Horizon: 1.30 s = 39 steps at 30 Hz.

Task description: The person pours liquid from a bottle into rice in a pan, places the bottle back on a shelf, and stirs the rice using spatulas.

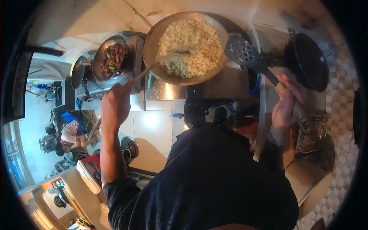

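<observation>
My left hand (117, 102) is closed around a long-handled metal cooking utensil (147, 70) with a wooden grip end. Its blurred head reaches into the rice (195, 42) in a wide metal pan (149, 50); I cannot make out the head's exact shape. In my right hand (285, 101) is a black slotted spatula (243, 51) with a wooden section on its handle. Its blade is at the pan's right rim, with bits of rice stuck on it. The rice looks pale, with a browner area on the right.
On the left, a smaller pan (100, 73) holds dark cooked pieces and something green, beside a black pan (78, 73). Another black pan (310, 63) is at the right, above a metal rack tray (312, 132). A person (73, 134) sits in the background left.
</observation>
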{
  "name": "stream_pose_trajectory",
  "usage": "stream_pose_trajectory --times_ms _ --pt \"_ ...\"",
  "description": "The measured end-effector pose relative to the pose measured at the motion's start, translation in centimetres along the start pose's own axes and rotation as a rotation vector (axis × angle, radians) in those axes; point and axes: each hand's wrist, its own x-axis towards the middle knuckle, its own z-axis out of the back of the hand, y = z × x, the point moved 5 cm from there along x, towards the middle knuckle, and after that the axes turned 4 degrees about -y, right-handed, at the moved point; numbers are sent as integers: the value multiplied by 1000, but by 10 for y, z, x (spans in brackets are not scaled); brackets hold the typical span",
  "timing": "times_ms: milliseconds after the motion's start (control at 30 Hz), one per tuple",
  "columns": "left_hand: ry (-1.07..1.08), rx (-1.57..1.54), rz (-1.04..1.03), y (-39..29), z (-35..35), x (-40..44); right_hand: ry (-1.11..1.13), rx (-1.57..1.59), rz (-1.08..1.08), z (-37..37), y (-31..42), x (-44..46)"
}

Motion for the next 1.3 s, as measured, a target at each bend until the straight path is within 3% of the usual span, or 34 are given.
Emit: stream_pose_trajectory --times_ms 33,133,200,267,400,467,600,733,800,933,1000,1067,1133,1300 --pt "-102 -246 15 -2 8 -10 -35 -25 -27 3 -1 -3" --pt "-80 -88 -39 -16 -19 -2 -75 -75 -108 6 -3 -6" --pt "13 -172 120 -10 -64 23 -57 -96 -153 1 -1 -4" --pt "-132 -287 110 -5 -84 34 -15 -14 -53 -8 0 -1" --pt "-103 -339 128 -22 -30 15 -9 -16 14 -5 4 3" --pt "-148 -450 115 -41 -10 3 -49 -49 -77 1 4 0" --pt "-107 -394 -44 -79 -45 12 -25 -56 -40 -1 3 -1" --pt "-27 -295 63 -46 -81 26 -23 -31 -18 -2 5 1" --pt "-73 -372 39 -36 -66 11 -34 -63 20 6 4 1" --pt "-127 -499 15 -18 -37 -30 -115 -111 -104 28 0 -4" --pt "13 -574 132 -22 -47 -42 -135 -137 -128 23 3 -1" --pt "71 -424 149 -36 -69 -38 -149 -61 -166 22 -5 0" --pt "-51 -524 214 -32 -108 -32 -143 -17 -193 18 -10 4" --pt "-136 -452 319 -52 -97 -31 -84 61 -192 13 -21 14"
